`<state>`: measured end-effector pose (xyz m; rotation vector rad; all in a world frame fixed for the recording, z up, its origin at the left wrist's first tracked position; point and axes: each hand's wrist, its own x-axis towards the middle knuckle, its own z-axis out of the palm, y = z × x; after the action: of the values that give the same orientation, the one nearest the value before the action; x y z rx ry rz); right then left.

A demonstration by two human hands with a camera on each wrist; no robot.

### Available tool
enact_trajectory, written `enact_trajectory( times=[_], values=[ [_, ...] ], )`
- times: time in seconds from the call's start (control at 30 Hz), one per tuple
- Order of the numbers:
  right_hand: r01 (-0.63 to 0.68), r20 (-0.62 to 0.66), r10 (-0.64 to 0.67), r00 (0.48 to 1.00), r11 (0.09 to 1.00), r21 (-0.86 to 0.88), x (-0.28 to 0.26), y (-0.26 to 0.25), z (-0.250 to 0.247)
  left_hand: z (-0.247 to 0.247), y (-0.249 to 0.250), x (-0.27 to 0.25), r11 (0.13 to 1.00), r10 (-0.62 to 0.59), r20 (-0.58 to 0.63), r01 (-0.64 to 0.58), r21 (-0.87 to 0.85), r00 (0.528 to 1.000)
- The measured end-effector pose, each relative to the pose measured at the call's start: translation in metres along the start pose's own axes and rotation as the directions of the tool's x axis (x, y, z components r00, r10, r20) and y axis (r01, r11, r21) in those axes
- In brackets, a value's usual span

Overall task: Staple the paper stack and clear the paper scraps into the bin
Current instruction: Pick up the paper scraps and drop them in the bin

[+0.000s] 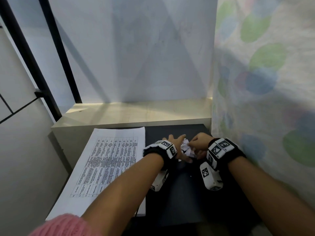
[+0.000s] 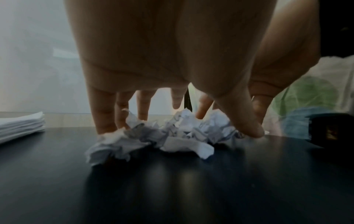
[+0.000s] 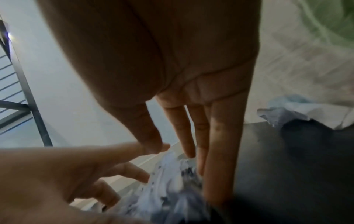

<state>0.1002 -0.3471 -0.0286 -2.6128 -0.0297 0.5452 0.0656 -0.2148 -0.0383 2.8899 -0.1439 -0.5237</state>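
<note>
1. Crumpled paper scraps (image 2: 153,137) lie heaped on the black desk (image 2: 172,189), between both hands.
2. Left hand (image 1: 175,147): fingers spread, straight, tips touching the heap.
3. Right hand (image 1: 200,144): fingers straight, together, against the heap.
4. Paper stack (image 1: 105,164) lies flat, left of the hands.

paper scraps (image 2: 153,136): white with bits of black print, on the table
table (image 1: 184,201): black, glossy
paper stack (image 1: 109,160): white, black printed grid, left of the scraps
curtain (image 1: 265,65): pale, green and blue circles, right of the table
sleeve (image 1: 64,225): pink knit
</note>
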Motion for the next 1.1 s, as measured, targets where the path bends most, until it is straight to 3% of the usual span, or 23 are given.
enact_trajectory(
  times=[0.07, 0.2, 0.4, 0.6, 0.73, 0.87, 0.93, 1.1],
  values=[
    [0.010, -0.104, -0.012, 0.994, 1.000, -0.016, -0.001, 0.005, -0.007, -0.002, 0.002, 0.001, 1.000, -0.005, 0.019, 0.005, 0.001, 1.000],
    [-0.094, -0.255, 0.035, 0.966, 0.970, -0.223, -0.006, 0.020, -0.020, -0.002, 0.007, 0.004, 1.000, -0.026, 0.023, 0.025, 0.018, 0.999],
    [-0.159, -0.160, 0.122, 0.980, 0.955, -0.249, -0.001, 0.027, -0.016, 0.005, 0.015, 0.009, 0.998, -0.027, -0.002, 0.027, 0.059, 1.000],
    [-0.111, -0.166, 0.075, 0.983, 0.969, -0.220, 0.010, 0.030, -0.004, 0.012, 0.002, 0.016, 0.998, 0.054, -0.022, -0.054, 0.033, 0.998],
    [-0.092, -0.107, 0.070, 0.992, 0.973, -0.214, -0.003, 0.013, 0.000, 0.015, -0.007, 0.019, 0.996, 0.020, 0.016, -0.021, 0.082, 1.000],
    [-0.053, -0.222, 0.033, 0.975, 0.995, -0.085, -0.006, 0.002, -0.010, 0.011, -0.018, 0.022, 1.000, -0.005, -0.031, 0.006, 0.019, 1.000],
    [-0.054, -0.275, 0.022, 0.961, 0.993, -0.109, -0.002, -0.002, -0.014, 0.006, -0.024, 0.028, 1.000, -0.012, -0.065, 0.012, 0.007, 0.998],
    [-0.116, -0.166, 0.080, 0.983, 0.968, -0.224, 0.014, -0.001, -0.004, -0.006, -0.031, 0.045, 1.000, -0.007, -0.105, 0.007, -0.005, 0.994]
  ],
)
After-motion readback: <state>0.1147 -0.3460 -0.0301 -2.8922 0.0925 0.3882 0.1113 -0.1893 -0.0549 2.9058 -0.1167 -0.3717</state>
